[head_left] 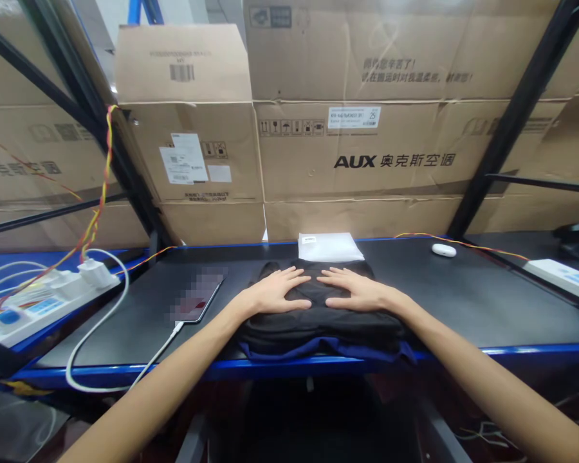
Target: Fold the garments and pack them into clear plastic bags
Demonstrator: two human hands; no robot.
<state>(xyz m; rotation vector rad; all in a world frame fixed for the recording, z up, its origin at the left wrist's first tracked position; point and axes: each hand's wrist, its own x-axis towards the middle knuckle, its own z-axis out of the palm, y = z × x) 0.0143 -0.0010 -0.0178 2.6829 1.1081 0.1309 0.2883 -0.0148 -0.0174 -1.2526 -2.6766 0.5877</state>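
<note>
We rest our bare left hand (277, 292) and bare right hand (357, 292) flat, fingers extended, gripping nothing, on the folded black cloth bundle (318, 326) beneath them, apparently to keep it steady.

Printed brown cardboard (309, 71) stands behind a black, blue-edged desk (463, 299) between dark metal posts (511, 122)

We record one head-worn view, set close at the six o'clock edge of the table (429, 292), facing forward and down, cardboard panels (294, 177) at twelve.
</note>
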